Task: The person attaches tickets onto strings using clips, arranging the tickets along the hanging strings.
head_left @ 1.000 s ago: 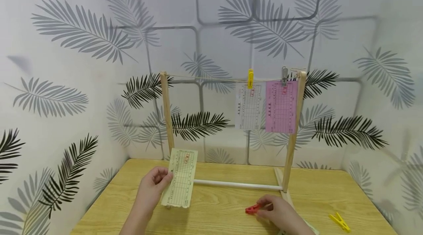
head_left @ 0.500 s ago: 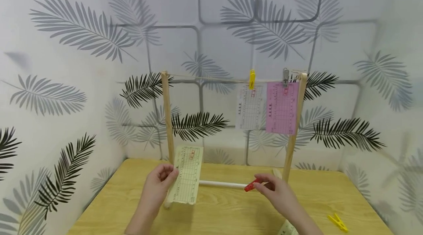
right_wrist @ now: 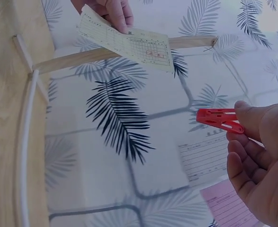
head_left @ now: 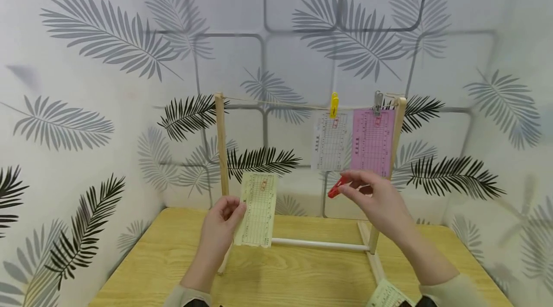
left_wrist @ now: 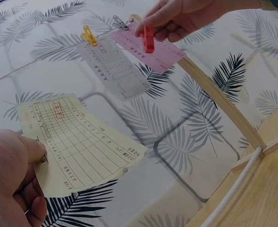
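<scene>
While LH [head_left: 221, 223] holds slip [head_left: 259, 208], RH [head_left: 382, 204] pinches red peg [head_left: 336, 187]

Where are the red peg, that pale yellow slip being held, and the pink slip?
Red peg [right_wrist: 211, 117]: right wrist view, body near its free end.
Pale yellow slip [left_wrist: 82, 145]: left wrist view, printed middle.
Pink slip [head_left: 372, 145]: head view, printed middle.

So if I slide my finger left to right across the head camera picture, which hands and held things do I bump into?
Left hand → pale yellow-green printed slip → red clothespin → right hand.
</scene>
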`<action>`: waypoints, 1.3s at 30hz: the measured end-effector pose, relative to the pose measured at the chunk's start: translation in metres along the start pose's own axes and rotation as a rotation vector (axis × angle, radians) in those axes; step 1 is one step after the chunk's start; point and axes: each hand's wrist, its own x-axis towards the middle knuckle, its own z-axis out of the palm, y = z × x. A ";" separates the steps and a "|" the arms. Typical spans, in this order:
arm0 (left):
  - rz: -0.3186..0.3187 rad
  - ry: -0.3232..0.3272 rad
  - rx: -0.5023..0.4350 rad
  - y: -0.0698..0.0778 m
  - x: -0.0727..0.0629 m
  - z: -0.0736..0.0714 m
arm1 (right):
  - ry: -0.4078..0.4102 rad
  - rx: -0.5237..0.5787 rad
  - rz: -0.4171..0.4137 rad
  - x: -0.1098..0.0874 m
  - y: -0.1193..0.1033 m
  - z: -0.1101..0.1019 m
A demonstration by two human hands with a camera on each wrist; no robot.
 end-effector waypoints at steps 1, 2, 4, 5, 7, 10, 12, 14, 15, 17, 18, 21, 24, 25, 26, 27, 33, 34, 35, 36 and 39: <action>0.013 -0.001 -0.006 0.002 0.002 0.003 | 0.007 -0.018 -0.026 0.005 -0.005 -0.005; 0.028 -0.001 -0.010 0.004 0.004 0.005 | 0.012 -0.029 -0.050 0.010 -0.010 -0.011; 0.050 -0.003 -0.009 0.008 0.008 0.010 | 0.014 -0.049 -0.096 0.021 -0.021 -0.020; 0.057 -0.005 -0.007 0.010 0.009 0.013 | 0.015 -0.060 -0.118 0.027 -0.026 -0.024; 0.069 -0.008 0.002 0.013 0.012 0.018 | 0.015 -0.089 -0.151 0.039 -0.036 -0.032; 0.085 -0.002 0.031 0.017 0.016 0.023 | 0.015 -0.103 -0.195 0.058 -0.049 -0.040; 0.097 0.002 0.039 0.020 0.020 0.025 | 0.026 -0.113 -0.227 0.071 -0.058 -0.045; 0.115 0.004 0.041 0.025 0.024 0.028 | 0.047 -0.136 -0.261 0.083 -0.066 -0.050; 0.126 0.002 0.038 0.027 0.027 0.029 | 0.057 -0.153 -0.273 0.089 -0.070 -0.052; 0.140 -0.005 0.031 0.032 0.031 0.031 | 0.074 -0.181 -0.284 0.099 -0.077 -0.055; 0.145 -0.009 0.028 0.035 0.033 0.032 | 0.080 -0.193 -0.291 0.104 -0.079 -0.056; 0.150 -0.010 0.023 0.041 0.039 0.035 | 0.085 -0.213 -0.302 0.116 -0.086 -0.057; 0.140 -0.007 0.011 0.044 0.043 0.037 | 0.095 -0.233 -0.321 0.128 -0.090 -0.056; 0.139 -0.004 0.008 0.044 0.045 0.038 | 0.097 -0.241 -0.318 0.131 -0.091 -0.056; 0.139 -0.005 0.004 0.045 0.046 0.039 | 0.096 -0.247 -0.313 0.134 -0.092 -0.056; 0.144 -0.003 0.001 0.045 0.048 0.039 | 0.094 -0.253 -0.305 0.137 -0.094 -0.056; 0.151 -0.009 -0.021 0.051 0.058 0.045 | 0.080 -0.278 -0.281 0.155 -0.101 -0.054; 0.142 -0.017 -0.032 0.052 0.060 0.046 | 0.078 -0.285 -0.277 0.158 -0.102 -0.054; 0.137 -0.023 -0.041 0.054 0.061 0.047 | 0.076 -0.295 -0.273 0.160 -0.103 -0.054; 0.131 -0.030 -0.049 0.055 0.063 0.049 | 0.073 -0.304 -0.267 0.162 -0.103 -0.054; 0.130 -0.033 -0.051 0.058 0.066 0.052 | 0.052 -0.329 -0.237 0.168 -0.106 -0.053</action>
